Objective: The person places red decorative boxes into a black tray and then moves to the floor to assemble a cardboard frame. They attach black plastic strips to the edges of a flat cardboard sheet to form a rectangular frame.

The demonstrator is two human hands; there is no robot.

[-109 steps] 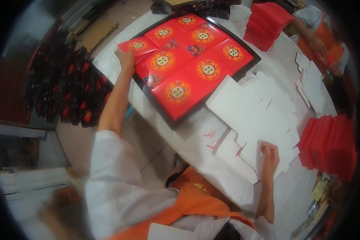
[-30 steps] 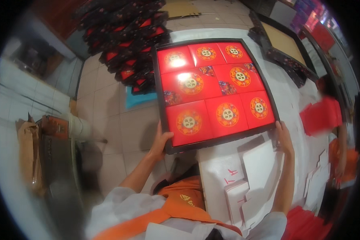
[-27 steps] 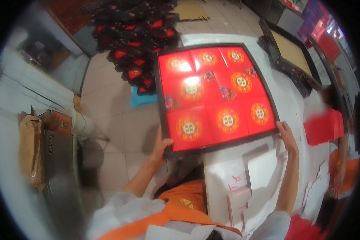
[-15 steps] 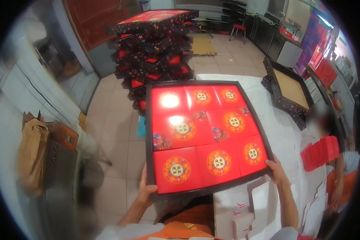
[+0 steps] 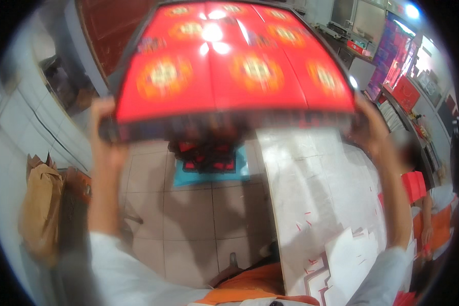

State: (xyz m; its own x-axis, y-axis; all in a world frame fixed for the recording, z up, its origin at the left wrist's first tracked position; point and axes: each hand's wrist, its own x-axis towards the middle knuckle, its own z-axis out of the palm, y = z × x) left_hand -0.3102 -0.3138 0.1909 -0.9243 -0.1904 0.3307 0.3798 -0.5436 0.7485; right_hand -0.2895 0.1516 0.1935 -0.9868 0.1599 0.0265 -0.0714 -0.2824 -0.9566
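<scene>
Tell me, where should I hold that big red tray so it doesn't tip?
Probably by its two opposite side edges, one hand from each side. The red tray is wide and flat, so the left hand and right hand grip its dark rim near the corners.

White sleeves (image 5: 122, 265), orange apron (image 5: 250, 285)

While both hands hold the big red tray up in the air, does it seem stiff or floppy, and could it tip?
The red tray is probably stiff: gripped only at its two near corners by the left hand and right hand, it shows no clear sag. It seems fairly light for its size. Being wide and held only at its near edge, it could tip away easily.
</scene>
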